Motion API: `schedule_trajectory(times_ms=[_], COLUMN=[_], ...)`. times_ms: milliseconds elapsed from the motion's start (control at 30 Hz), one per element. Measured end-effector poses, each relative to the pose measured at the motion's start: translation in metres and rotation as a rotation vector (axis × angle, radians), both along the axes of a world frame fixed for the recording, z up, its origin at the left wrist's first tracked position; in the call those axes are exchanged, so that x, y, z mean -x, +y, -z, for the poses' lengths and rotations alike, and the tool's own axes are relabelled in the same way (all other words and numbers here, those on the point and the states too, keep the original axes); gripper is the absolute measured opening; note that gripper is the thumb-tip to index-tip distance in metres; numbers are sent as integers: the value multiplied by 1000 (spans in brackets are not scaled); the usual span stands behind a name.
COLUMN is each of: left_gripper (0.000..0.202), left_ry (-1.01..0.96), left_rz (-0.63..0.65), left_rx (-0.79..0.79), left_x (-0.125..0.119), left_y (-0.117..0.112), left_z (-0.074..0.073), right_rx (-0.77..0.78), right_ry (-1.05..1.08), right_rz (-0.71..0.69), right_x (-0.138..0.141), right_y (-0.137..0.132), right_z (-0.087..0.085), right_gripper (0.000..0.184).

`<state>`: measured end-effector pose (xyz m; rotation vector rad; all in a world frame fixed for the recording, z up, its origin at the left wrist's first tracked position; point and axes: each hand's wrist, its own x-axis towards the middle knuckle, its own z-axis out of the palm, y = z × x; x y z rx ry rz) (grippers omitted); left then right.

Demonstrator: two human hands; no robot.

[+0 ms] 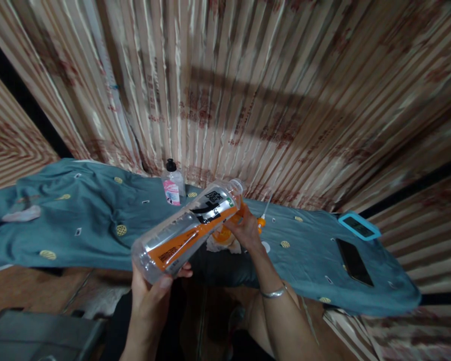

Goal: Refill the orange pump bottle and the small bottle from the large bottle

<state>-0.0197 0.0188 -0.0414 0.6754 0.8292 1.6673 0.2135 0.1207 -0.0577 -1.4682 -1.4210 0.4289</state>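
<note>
A large clear plastic bottle with an orange, silver and black label is tilted across my view, its uncapped neck up to the right. My left hand grips its base, thumb and fingers on either side. My right hand, with a silver bracelet at the wrist, is closed around the bottle's neck end; some of its fingers are hidden. Below the bottle, a see-through orange container rests on a crumpled tissue, partly covered. An orange pump top with a pale tube lies just right of my right hand.
A clear bottle with black cap and pink label stands at the back. A dark phone and a blue-framed device lie on the right of the cloth-covered table. Pleated curtain hangs behind. A grey stool-like object stands lower left.
</note>
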Motion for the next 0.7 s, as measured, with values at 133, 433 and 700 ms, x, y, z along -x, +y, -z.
schedule_trajectory(times_ms=[133, 433, 700], left_gripper=[62, 63, 62], left_ry=[-48, -144, -238], left_rz=[77, 89, 61], left_rx=[41, 148, 249], left_x=[5, -2, -1], left_y=[11, 18, 28], left_z=[12, 13, 33], right_rx=[15, 37, 49], right_ry=[14, 38, 42], right_rz=[21, 9, 24], right_x=[1, 1, -1], right_y=[0, -1, 0], right_z=[0, -3, -2], right_gripper=[68, 73, 79])
